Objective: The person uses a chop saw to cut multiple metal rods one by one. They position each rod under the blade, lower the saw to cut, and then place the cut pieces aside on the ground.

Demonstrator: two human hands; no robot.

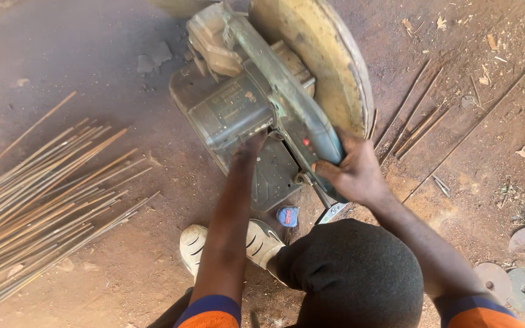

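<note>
A worn grey-green chop saw (256, 103) with a large yellowish blade guard (317, 54) sits on the dirt ground. My right hand (353, 173) is closed around the saw's handle, near a small red switch. My left hand (249, 146) reaches under the motor housing toward the saw's base; its fingers are hidden by the machine. A white sandal (238, 243) on my foot rests just in front of the saw, beside my dark trouser knee (350, 273).
A pile of thin rusty steel rods (37, 200) lies on the left. Several cut rods (417, 121) lie to the right of the saw. A small blue tape measure (287, 215) sits by the base. Worn cutting discs (518, 282) lie at the lower right.
</note>
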